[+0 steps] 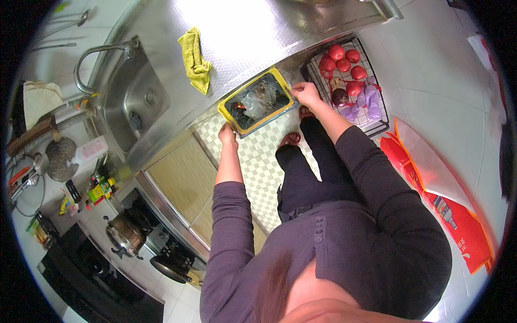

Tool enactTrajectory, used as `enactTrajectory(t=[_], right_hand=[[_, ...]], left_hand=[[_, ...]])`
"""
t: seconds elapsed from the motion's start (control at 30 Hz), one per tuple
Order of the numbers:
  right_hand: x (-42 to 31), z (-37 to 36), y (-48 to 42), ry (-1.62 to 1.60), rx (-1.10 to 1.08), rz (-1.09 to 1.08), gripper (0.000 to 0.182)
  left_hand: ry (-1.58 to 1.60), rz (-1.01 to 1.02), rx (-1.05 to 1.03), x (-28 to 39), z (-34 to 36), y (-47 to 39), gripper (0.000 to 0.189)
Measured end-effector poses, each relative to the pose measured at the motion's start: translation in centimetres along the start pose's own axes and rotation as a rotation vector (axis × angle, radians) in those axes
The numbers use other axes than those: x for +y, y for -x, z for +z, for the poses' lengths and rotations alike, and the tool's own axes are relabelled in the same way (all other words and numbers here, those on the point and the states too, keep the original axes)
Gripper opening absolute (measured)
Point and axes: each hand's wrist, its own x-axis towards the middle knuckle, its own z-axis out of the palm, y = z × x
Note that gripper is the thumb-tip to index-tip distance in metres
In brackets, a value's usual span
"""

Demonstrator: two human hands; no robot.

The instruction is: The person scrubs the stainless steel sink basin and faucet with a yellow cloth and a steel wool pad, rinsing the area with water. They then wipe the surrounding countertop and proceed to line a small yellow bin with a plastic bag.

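Observation:
A rectangular waste bin with a yellow rim (246,89) is in front of me, below the edge of the steel counter. My left hand (228,135) grips its near left corner, fingers partly hidden behind the rim. On the opposite short side, my right hand (305,94) holds the rim. Inside the dark liner lie a crumpled clear plastic bag (258,104) and other refuse, including a small red wrapper (240,105).
A yellow-green cloth (195,60) lies on the steel counter (238,36), left of which is a sink (139,95) with a faucet (128,47). At right stand a wire basket (377,87) of red tomatoes (336,52) and a red bag (440,202). Pots (126,234) stand lower left.

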Motion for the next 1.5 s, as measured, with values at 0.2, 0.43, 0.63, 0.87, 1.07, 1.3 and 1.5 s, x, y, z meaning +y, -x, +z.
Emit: enactTrajectory(t=[0.2,0.43,0.63,0.87,1.07,1.3,1.5], right_hand=[[-3.1,-0.4,0.8,-0.011,0.015,-0.047,0.021],[-3.5,0.2,0.4,0.373,0.100,0.055,0.027],[-6.3,-0.6,3.2,0.186,0.048,-0.140,0.027],[-12.6,-1.7,9.0,-0.498,-0.469,-0.282,0.011],[-15.3,-4.3,8.9,-0.478,-0.465,-0.165,0.017],[-16.7,-3.3,8.4,-0.682,-0.499,-0.100,0.016],[-13.8,-1.7,6.6,-0.622,-0.377,0.000,0.015]], left_hand=[[-0.009,0.358,0.339,1.7,1.7,4.0,0.013],[0.340,0.359,0.108,6.3,3.2,7.7,0.010],[0.468,0.330,-0.254,9.3,4.4,11.2,0.006],[0.466,0.274,-0.464,9.4,3.8,15.6,0.013],[0.552,0.343,-0.410,13.2,0.6,18.5,0.013],[0.662,0.352,-0.494,14.7,-0.4,20.5,0.023],[0.344,0.580,-0.753,16.7,7.6,26.2,0.034]])
